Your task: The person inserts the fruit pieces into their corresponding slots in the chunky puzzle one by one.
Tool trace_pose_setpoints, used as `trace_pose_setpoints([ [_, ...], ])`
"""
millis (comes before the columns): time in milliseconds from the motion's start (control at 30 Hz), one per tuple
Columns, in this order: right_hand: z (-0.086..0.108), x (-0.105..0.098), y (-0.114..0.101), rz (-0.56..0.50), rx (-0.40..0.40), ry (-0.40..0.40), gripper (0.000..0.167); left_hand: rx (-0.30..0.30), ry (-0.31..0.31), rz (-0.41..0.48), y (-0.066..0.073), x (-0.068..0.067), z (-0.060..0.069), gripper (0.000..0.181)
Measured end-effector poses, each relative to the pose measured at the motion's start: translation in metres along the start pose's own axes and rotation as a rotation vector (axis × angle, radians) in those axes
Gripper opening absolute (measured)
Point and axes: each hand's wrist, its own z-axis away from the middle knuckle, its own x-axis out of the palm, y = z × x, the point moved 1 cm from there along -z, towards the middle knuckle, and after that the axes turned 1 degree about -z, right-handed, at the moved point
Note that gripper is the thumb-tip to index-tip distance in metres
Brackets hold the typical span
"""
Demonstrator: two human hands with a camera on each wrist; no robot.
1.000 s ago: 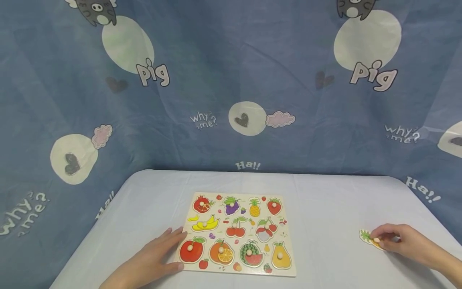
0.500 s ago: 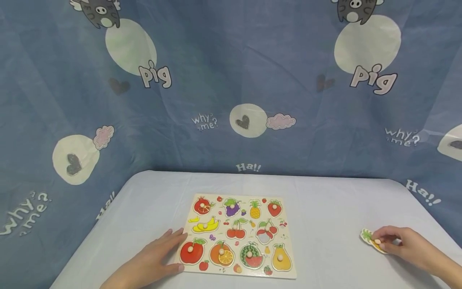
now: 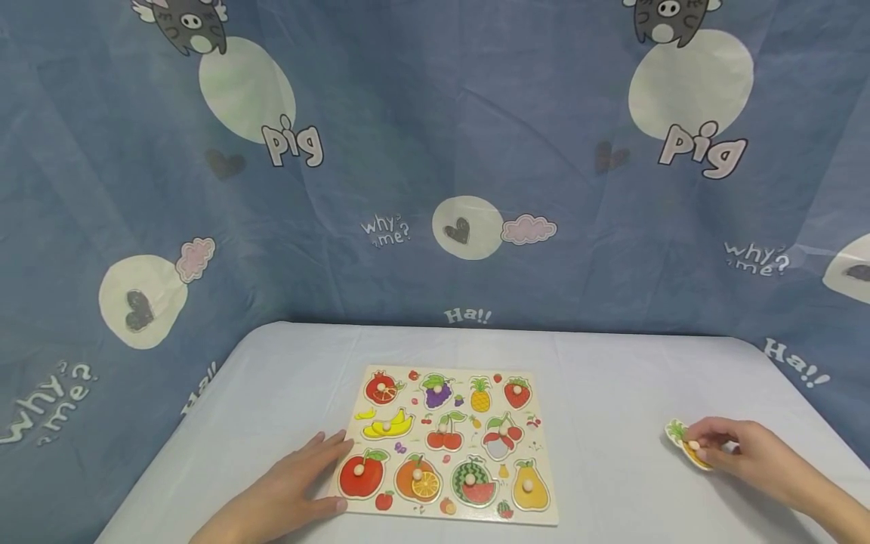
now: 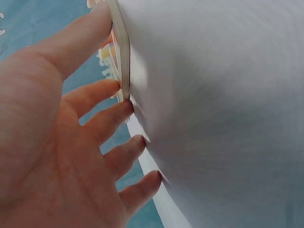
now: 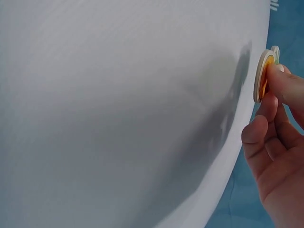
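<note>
A pineapple puzzle piece (image 3: 685,447) is pinched by its small round knob between the thumb and fingers of my right hand (image 3: 754,457), at the right of the table in the head view. In the right wrist view the piece (image 5: 261,78) is tilted on edge, its shadow apart from it. My left hand (image 3: 288,483) lies at the left edge of the fruit puzzle board (image 3: 550,514), fingers spread. The left wrist view has its thumb and some fingertips against the board's side. A pineapple picture without a knob (image 3: 479,395) shows in the board's top row.
Knobbed fruit pieces, among them an apple (image 3: 361,476), a watermelon (image 3: 473,482) and a pear (image 3: 529,487), sit in the board. The board lies on a white-covered table (image 3: 612,393). Behind hangs a blue patterned cloth (image 3: 381,279).
My right hand has moved slightly left and away from me with the pineapple piece, which has turned a little. The left hand and the board stay in place.
</note>
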Motion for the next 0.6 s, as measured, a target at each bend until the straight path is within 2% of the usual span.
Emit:
trace_pose_setpoints([
  [167, -0.006, 0.001, -0.009, -0.039, 0.01, -0.027, 0.016, 0.019, 0.0, 0.001, 0.0, 0.0, 0.0, 0.083],
  [267, -0.009, 0.001, -0.016, -0.05, 0.045, -0.067, 0.017, 0.026, 0.001, 0.005, -0.001, 0.0, 0.0, 0.083],
  [600, -0.019, 0.011, -0.032, -0.109, -0.006, -0.042, 0.015, 0.042, 0.001, 0.01, -0.001, 0.0, 0.0, 0.083],
])
